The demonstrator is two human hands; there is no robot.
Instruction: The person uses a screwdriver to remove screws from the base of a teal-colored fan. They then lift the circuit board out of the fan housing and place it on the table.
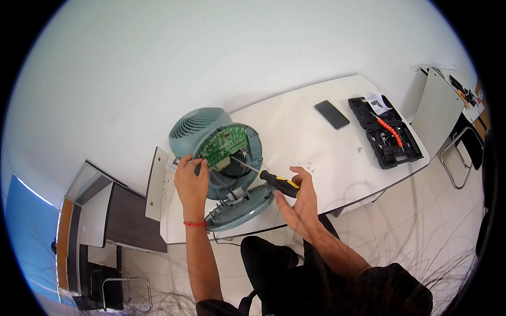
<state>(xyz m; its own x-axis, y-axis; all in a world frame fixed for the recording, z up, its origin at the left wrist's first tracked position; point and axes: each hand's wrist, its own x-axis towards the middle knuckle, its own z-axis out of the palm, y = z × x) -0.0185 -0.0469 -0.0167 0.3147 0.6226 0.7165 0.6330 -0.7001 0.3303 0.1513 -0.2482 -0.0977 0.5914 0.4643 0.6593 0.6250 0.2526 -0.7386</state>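
Observation:
A teal fan [197, 129] lies on the table with its round base opened. Inside the base sits a green circuit board [224, 146], and my left hand [191, 181] pinches its lower left edge. My right hand [301, 203] holds a screwdriver [282, 183] with a black and yellow handle, the fingers loosely around it. Its shaft reaches into the base, and the tip is at the board's lower right edge. The detached base cover [245, 208] hangs open below, joined by wires [221, 181] to the inside.
On the white table [287, 118] lie a black phone [332, 114] and, farther right, an open black tool case [387, 137] with bits and a red flexible shaft [389, 130]. Small screws [311, 167] are scattered near the middle. A chair [464, 152] and another desk stand to the right.

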